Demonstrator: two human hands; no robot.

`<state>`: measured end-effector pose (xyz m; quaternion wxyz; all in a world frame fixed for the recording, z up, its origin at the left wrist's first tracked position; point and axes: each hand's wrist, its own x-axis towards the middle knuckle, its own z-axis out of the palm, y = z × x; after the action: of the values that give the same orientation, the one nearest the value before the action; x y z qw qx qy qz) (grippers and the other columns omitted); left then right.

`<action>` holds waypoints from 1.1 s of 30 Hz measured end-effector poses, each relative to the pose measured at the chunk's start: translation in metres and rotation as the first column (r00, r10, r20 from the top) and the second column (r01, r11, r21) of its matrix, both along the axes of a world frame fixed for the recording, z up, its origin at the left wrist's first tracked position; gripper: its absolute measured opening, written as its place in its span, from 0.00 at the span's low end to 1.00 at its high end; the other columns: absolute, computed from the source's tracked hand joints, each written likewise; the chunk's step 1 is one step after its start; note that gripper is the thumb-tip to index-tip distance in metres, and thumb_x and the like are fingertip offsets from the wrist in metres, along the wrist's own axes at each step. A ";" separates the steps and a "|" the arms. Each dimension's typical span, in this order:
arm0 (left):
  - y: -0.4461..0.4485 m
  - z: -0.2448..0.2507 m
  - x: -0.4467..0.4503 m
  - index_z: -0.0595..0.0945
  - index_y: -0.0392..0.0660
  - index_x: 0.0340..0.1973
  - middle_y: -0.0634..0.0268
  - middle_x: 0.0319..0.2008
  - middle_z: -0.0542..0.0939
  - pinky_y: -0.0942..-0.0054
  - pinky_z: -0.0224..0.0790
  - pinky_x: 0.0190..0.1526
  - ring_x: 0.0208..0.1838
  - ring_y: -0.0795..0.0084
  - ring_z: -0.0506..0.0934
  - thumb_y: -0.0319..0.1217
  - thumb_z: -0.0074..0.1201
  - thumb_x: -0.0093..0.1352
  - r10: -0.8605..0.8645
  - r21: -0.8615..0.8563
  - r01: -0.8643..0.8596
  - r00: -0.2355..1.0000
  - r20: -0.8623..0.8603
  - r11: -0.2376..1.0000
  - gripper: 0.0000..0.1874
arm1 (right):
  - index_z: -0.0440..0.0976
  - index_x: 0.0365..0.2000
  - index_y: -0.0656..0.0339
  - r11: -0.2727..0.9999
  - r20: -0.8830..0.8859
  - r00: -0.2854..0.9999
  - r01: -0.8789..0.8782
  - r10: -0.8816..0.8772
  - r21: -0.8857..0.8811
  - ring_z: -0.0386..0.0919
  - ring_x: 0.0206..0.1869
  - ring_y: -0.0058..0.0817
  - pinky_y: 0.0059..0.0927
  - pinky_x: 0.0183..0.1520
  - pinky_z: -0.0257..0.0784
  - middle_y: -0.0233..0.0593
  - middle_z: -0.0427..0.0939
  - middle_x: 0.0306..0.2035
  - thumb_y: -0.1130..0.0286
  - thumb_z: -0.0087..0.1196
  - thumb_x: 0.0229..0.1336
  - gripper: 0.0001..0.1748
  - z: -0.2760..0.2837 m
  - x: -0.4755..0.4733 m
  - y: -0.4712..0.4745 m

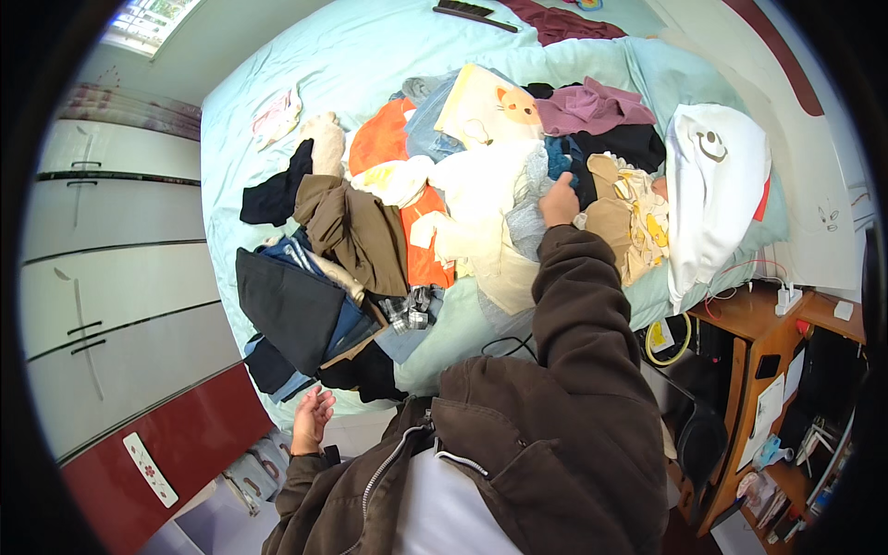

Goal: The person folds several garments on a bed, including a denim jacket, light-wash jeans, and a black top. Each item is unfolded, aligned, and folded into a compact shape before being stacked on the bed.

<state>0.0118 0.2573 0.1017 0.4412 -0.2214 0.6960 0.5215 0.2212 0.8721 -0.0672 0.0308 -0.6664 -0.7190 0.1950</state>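
My right hand (pixel 559 201) reaches into a pile of clothes on the bed, its fingers curled on a teal patterned cloth (pixel 559 158). Beside that hand lie a grey garment (pixel 528 201), a cream top (pixel 485 184) and black clothing (pixel 621 147). To its right is a yellow and tan printed garment (pixel 642 222). My left hand (pixel 313 420) is empty, fingers loosely apart, just off the bed's near edge. Close above it are dark folded trousers (pixel 291 312) stacked on jeans (pixel 350 329).
A light green sheet (pixel 277 76) covers the bed. A white sweatshirt (pixel 718 187) lies at the right, an olive garment (pixel 357 229) at the left. A bed brush (pixel 475 14) rests at the far side. White drawers (pixel 125 215) stand left; a wooden desk (pixel 753 305) with a power strip (pixel 788 300) stands right.
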 end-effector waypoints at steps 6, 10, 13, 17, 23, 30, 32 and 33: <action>-0.005 -0.006 0.000 0.68 0.44 0.53 0.63 0.41 0.78 0.77 0.72 0.35 0.40 0.72 0.79 0.38 0.41 0.71 0.059 0.082 -0.058 0.998 -0.007 0.995 0.17 | 0.65 0.40 0.58 0.998 -0.259 0.966 0.038 -0.022 0.058 0.75 0.42 0.51 0.43 0.45 0.69 0.53 0.77 0.36 0.61 0.65 0.32 0.31 0.009 0.060 0.006; 0.004 -0.014 0.001 0.70 0.46 0.50 0.64 0.40 0.78 0.79 0.71 0.35 0.40 0.74 0.79 0.37 0.41 0.72 0.055 0.113 -0.053 0.998 -0.017 0.992 0.14 | 0.67 0.35 0.60 0.991 -0.338 0.941 0.017 0.030 0.134 0.74 0.38 0.54 0.42 0.41 0.69 0.54 0.76 0.33 0.64 0.65 0.32 0.26 0.026 0.097 -0.017; 0.012 -0.018 0.000 0.70 0.45 0.51 0.65 0.40 0.78 0.80 0.70 0.36 0.40 0.76 0.78 0.37 0.42 0.71 0.016 0.113 -0.013 1.000 -0.020 0.993 0.15 | 0.67 0.33 0.60 0.988 -0.423 0.901 -0.035 0.097 0.152 0.74 0.36 0.54 0.41 0.38 0.69 0.55 0.75 0.30 0.67 0.64 0.34 0.22 0.050 0.112 -0.045; 0.030 -0.026 -0.001 0.70 0.45 0.52 0.65 0.41 0.78 0.81 0.69 0.36 0.40 0.76 0.78 0.37 0.43 0.71 -0.047 0.133 0.048 0.999 -0.009 0.990 0.16 | 0.68 0.29 0.59 0.953 -0.440 0.861 -0.148 0.256 0.266 0.74 0.31 0.51 0.38 0.36 0.69 0.49 0.74 0.24 0.71 0.61 0.36 0.16 0.063 0.103 -0.099; 0.067 -0.039 0.007 0.72 0.44 0.51 0.66 0.41 0.79 0.82 0.69 0.36 0.40 0.77 0.78 0.39 0.44 0.71 -0.195 0.140 0.191 0.981 0.016 0.972 0.17 | 0.70 0.38 0.54 0.839 -0.166 0.823 -0.538 0.543 0.078 0.71 0.46 0.47 0.41 0.47 0.68 0.47 0.74 0.40 0.71 0.57 0.44 0.16 0.043 0.069 -0.163; 0.050 -0.026 0.014 0.72 0.45 0.49 0.66 0.41 0.79 0.82 0.68 0.37 0.40 0.77 0.78 0.37 0.45 0.71 -0.181 0.104 0.184 0.983 -0.041 0.977 0.15 | 0.70 0.46 0.61 0.958 -0.623 0.732 -0.160 0.276 0.237 0.72 0.42 0.44 0.38 0.45 0.68 0.47 0.73 0.39 0.67 0.54 0.52 0.19 0.054 0.049 -0.136; 0.038 -0.024 0.017 0.72 0.46 0.49 0.66 0.41 0.79 0.81 0.68 0.37 0.40 0.77 0.78 0.37 0.45 0.71 -0.123 0.089 0.124 0.992 -0.017 0.988 0.15 | 0.67 0.47 0.64 0.939 -0.509 0.834 -0.029 0.212 0.343 0.68 0.46 0.46 0.40 0.49 0.64 0.49 0.70 0.41 0.69 0.56 0.51 0.23 0.054 0.055 -0.117; 0.033 -0.024 0.018 0.72 0.46 0.50 0.66 0.40 0.79 0.81 0.68 0.37 0.40 0.77 0.78 0.37 0.45 0.71 -0.092 0.071 0.092 0.996 -0.003 0.993 0.15 | 0.64 0.49 0.66 0.883 -0.382 0.894 -0.031 0.234 0.468 0.66 0.48 0.47 0.42 0.52 0.61 0.50 0.68 0.43 0.71 0.58 0.49 0.25 0.052 0.056 -0.109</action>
<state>0.0302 0.2903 0.0778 0.4726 -0.1732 0.6865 0.5248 0.2777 0.7633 -0.0154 0.3271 -0.5295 -0.7649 0.1662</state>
